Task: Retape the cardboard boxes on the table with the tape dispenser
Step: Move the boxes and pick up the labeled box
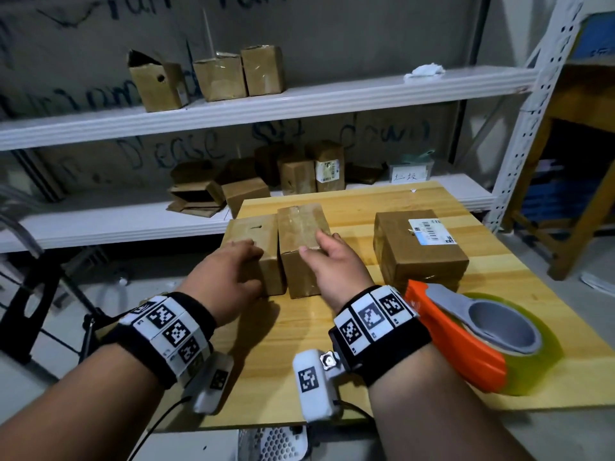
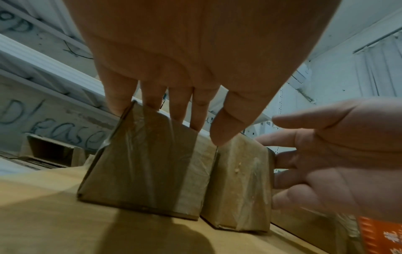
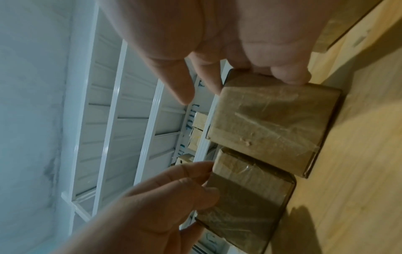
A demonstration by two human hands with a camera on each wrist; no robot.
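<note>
Open-fingered, the left hand (image 1: pixel 229 277) touches the left box (image 1: pixel 254 232), the right hand (image 1: pixel 332 264) the middle box (image 1: pixel 299 221); best to steady them before taking the tape dispenser (image 1: pixel 461 341).

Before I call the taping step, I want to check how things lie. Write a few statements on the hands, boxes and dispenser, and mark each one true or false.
1. The tape dispenser lies on the table, in neither hand. True.
2. The right hand touches the labelled box. False: it touches the middle box; the labelled box stands apart to the right, untouched.
3. The left hand touches the leftmost box. True.
4. The leftmost box and the middle box stand far apart. False: they stand side by side, close together.
5. The tape dispenser carries no tape. False: a yellowish roll sits in it.
</note>
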